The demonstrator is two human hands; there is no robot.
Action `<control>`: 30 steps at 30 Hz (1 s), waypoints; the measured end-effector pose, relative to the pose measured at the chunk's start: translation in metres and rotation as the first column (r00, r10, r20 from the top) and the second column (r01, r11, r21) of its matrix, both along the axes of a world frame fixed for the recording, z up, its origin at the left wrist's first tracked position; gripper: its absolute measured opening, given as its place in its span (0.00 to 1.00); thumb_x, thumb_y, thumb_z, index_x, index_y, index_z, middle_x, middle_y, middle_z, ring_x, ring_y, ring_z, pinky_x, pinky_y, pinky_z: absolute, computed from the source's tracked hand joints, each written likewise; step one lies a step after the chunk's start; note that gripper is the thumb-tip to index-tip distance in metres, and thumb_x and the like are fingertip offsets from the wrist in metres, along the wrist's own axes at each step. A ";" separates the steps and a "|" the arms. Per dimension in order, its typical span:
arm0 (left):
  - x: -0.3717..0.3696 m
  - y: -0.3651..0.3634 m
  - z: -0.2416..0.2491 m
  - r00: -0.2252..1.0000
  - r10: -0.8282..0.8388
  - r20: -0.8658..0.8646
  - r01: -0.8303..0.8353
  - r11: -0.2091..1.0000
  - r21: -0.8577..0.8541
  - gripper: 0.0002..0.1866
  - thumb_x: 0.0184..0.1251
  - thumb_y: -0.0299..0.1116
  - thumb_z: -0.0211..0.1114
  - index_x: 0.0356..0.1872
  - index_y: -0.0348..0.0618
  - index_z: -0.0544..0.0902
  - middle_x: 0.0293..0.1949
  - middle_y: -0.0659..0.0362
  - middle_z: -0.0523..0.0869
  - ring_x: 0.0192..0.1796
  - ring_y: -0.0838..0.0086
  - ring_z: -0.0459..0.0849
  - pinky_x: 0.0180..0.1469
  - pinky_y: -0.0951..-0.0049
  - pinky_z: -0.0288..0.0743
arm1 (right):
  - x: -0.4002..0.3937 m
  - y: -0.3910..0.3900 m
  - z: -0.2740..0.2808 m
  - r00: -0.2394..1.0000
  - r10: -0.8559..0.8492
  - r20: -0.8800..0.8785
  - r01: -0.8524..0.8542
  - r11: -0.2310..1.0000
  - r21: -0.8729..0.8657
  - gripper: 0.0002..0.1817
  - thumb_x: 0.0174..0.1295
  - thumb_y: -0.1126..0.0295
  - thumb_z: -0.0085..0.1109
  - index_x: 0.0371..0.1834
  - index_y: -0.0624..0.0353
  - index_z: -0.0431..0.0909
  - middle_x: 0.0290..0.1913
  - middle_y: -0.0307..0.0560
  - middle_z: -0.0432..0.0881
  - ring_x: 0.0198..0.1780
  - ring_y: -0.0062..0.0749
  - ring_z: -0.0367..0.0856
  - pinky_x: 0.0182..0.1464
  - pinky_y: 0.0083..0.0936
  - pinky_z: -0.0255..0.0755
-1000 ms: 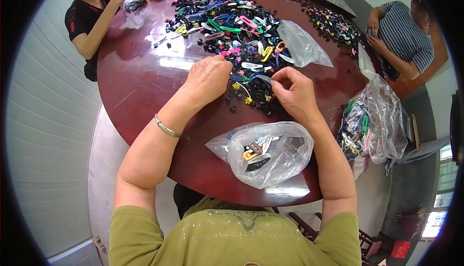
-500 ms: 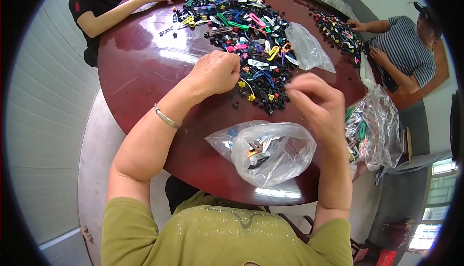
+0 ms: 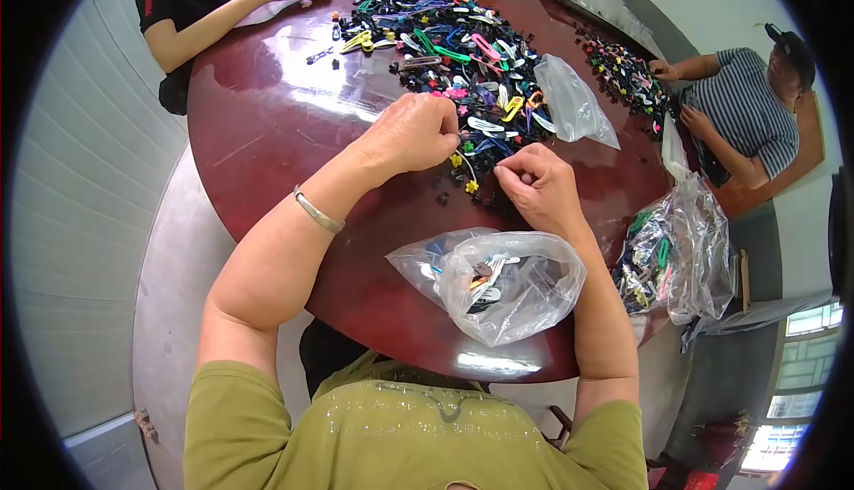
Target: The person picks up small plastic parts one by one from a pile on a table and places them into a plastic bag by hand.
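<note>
A long pile of hair clips [image 3: 485,125], mostly black with coloured snap clips and flower clips among them, covers the middle of the table. My left hand [image 3: 416,134], with a bangle on its wrist, is closed at the pile's near left edge; its fingertips are hidden. Across from it, my right hand [image 3: 541,189] pinches at the near right edge, and whatever lies between its fingers is too small to name. Yellow flower clips [image 3: 471,186] show between my hands. Nearer my body stands an open clear plastic bag [image 3: 534,312] with several snap clips inside.
The dark red round table [image 3: 258,152] curves toward me. An empty-looking plastic bag [image 3: 578,103] lies right of the pile, and a fuller clip bag [image 3: 680,254] sits at the right edge. Two people work across the table; a second clip pile [image 3: 627,72] lies by the right person.
My right hand has moved left and down to the pile's near edge, closing its fingers. My left hand has shifted slightly right. The left person's hand has drawn back a little.
</note>
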State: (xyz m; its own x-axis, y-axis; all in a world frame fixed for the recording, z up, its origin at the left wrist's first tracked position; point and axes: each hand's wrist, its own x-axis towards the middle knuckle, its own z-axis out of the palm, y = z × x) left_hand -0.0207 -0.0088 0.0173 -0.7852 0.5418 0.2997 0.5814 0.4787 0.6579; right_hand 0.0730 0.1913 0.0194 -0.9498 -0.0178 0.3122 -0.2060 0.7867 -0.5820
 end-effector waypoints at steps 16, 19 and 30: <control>0.009 0.003 0.012 0.930 -0.150 0.335 0.054 0.959 0.279 0.05 0.56 0.28 0.64 0.28 0.36 0.81 0.19 0.62 0.81 0.22 0.82 0.79 0.25 0.78 0.72 | 0.063 0.005 0.088 0.927 0.320 -0.197 -0.374 0.831 -0.412 0.08 0.50 0.84 0.65 0.34 0.66 0.83 0.34 0.44 0.82 0.32 0.16 0.75 0.32 0.13 0.67; 0.014 0.004 0.018 0.893 -0.209 0.398 0.083 0.947 0.312 0.05 0.57 0.28 0.64 0.29 0.36 0.81 0.20 0.63 0.82 0.22 0.83 0.78 0.25 0.79 0.72 | 0.038 0.006 0.061 0.985 0.059 -0.162 -0.132 0.864 -0.486 0.09 0.55 0.80 0.64 0.40 0.64 0.83 0.40 0.40 0.80 0.34 0.16 0.74 0.35 0.14 0.68; 0.024 0.005 0.023 0.862 -0.356 0.361 0.271 0.925 0.267 0.05 0.58 0.29 0.65 0.30 0.38 0.82 0.23 0.64 0.83 0.25 0.83 0.80 0.28 0.80 0.74 | 0.013 0.001 0.020 0.995 0.097 -0.031 -0.102 0.933 -0.346 0.06 0.55 0.76 0.66 0.35 0.63 0.85 0.32 0.40 0.83 0.33 0.19 0.78 0.36 0.17 0.71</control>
